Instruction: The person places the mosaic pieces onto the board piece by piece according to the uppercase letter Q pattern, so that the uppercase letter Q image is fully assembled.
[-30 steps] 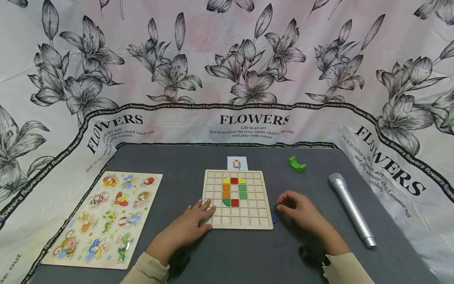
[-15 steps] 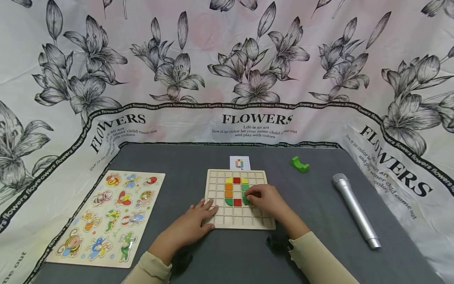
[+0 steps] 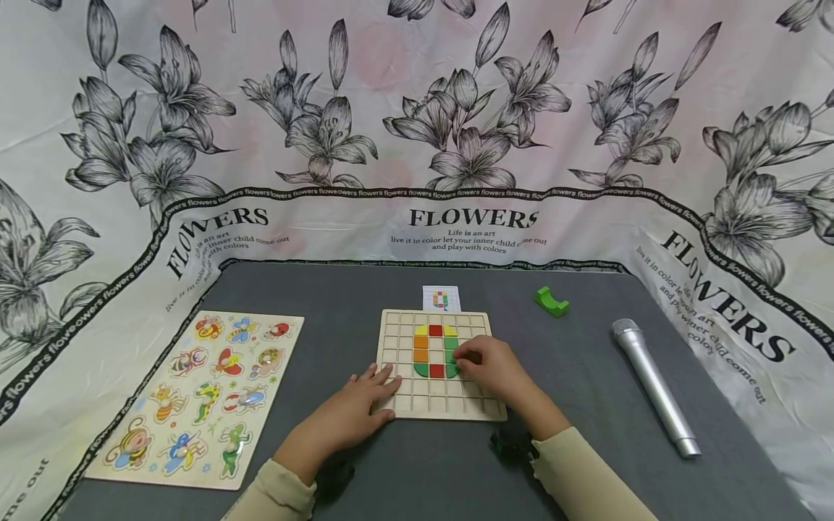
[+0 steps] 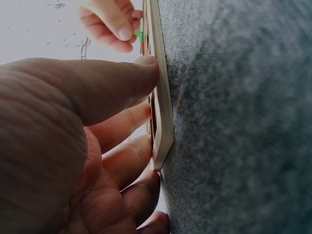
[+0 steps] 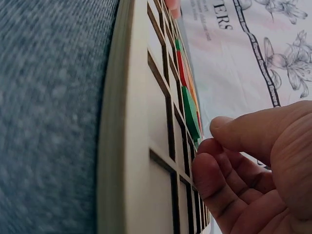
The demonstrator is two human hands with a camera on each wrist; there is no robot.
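Observation:
In the head view, my left hand (image 3: 355, 412) rests with spread fingers on the lower left edge of the wooden grid board (image 3: 407, 407). My right hand (image 3: 489, 365) is over the board's right half, fingers bent. Its fingertips are beside a green rounded-corner tile (image 3: 452, 370) lying in the grid. The right wrist view has the thumb and forefinger (image 5: 207, 168) slightly apart, nothing visible between them, close to that green tile (image 5: 191, 114), which looks a little raised. Red (image 3: 436, 371), orange (image 3: 420, 349), yellow and green tiles form a ring.
Behind the board lies a pattern card (image 3: 440, 298). An insect picture puzzle board (image 3: 202, 398) is on the left. A green arch block (image 3: 551, 302) and a silver microphone (image 3: 654, 387) lie to the right on the grey table (image 3: 339, 297). A flowered cloth hangs behind.
My right hand picked up a green tile right of the board, brought it left to the ring's lower right corner, then loosened its fingers there. My left hand stays on the board.

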